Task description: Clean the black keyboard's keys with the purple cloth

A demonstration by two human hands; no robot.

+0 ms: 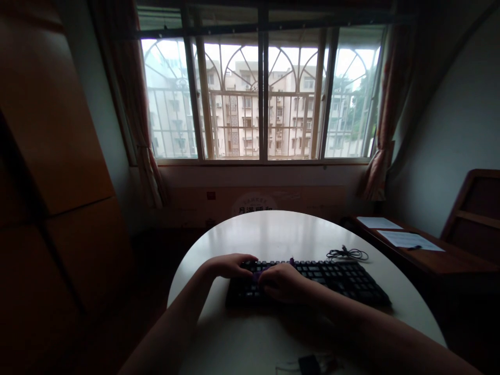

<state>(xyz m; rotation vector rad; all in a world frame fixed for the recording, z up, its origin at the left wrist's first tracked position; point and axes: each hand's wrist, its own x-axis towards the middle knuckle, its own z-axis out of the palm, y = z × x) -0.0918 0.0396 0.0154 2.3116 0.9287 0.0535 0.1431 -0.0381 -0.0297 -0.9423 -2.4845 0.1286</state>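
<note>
A black keyboard point(338, 278) lies across the round white table. My left hand point(230, 264) rests at its left end, thumb and fingers apart, with the fingertips along the back edge and the thumb over the keys. Closed over the left half of the keys, my right hand point(287, 281) has a soft purple thing point(258, 275) bunched under it. It looks like cleaning putty or cloth; the dim light hides which. A small purple tip point(292, 260) sticks up behind that hand. Most of the right fingers are curled out of sight.
A coiled black cable point(347, 253) lies behind the keyboard on the white table point(265, 229). Near the front edge sits a small dark object point(308, 364) with thin wire-like parts. Papers point(410, 240) and a pen point(414, 248) lie on a wooden surface at right.
</note>
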